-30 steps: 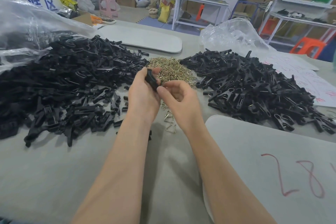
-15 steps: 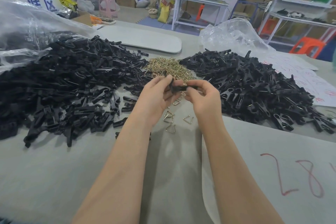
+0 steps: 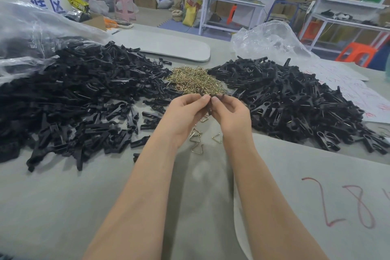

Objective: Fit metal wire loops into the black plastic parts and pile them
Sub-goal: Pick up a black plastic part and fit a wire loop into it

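My left hand and my right hand meet over the table centre, both pinching one black plastic part between their fingertips; most of it is hidden by the fingers. Behind them lies a heap of brass wire loops. A few loose wire loops lie on the table under my wrists. A big pile of black plastic parts spreads on the left. Another pile of black parts, with wire showing in them, lies on the right.
A clear plastic bag sits at the far left and another bag behind the right pile. A grey board lies at the back, a grey sheet with red numbers at the near right. Shelves and stools stand beyond.
My right hand came up from near the loose loops and joined my left hand on the black part. Both hands now hold it together, slightly farther forward.
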### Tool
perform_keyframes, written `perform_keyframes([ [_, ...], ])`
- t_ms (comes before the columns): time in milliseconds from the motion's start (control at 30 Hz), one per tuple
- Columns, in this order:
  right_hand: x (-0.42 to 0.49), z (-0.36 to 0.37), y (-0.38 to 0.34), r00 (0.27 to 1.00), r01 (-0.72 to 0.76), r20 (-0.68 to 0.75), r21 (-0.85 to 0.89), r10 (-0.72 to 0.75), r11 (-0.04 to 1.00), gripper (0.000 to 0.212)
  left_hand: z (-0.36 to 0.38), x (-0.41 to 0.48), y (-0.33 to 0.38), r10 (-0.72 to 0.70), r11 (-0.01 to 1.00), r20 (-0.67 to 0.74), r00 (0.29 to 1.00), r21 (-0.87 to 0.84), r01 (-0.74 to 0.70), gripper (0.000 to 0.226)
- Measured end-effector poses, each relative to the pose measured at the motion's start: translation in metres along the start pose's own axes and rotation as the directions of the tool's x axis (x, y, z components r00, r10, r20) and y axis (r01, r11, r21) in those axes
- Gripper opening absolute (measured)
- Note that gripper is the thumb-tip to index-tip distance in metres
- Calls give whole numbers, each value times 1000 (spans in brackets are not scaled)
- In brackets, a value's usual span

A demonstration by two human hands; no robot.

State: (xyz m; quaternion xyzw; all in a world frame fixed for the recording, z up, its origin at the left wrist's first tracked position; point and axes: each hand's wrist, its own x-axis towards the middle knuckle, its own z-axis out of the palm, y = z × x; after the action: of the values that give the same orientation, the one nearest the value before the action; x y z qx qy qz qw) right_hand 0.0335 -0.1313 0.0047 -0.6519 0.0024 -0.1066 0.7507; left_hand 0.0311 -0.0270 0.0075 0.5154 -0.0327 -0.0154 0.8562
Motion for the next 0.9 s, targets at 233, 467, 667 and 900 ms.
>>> perform_keyframes([
  [233,5,-11,-4,995,99,9,-121,-99,988,14,-11,6,-4,43,956,-201,979,292,18,8],
  [467,5,-11,0,962,261,205,-488,-181,833,34,-10,5,-6,150,815,-85,985,575,-74,19],
  [667,3,-10,0,970,238,163,-470,-182,850,29,-9,4,-6,128,804,-42,991,589,-79,19],
  [900,2,-11,-2,977,212,87,-343,-194,915,8,-7,1,-5,130,824,-18,991,558,-98,22],
])
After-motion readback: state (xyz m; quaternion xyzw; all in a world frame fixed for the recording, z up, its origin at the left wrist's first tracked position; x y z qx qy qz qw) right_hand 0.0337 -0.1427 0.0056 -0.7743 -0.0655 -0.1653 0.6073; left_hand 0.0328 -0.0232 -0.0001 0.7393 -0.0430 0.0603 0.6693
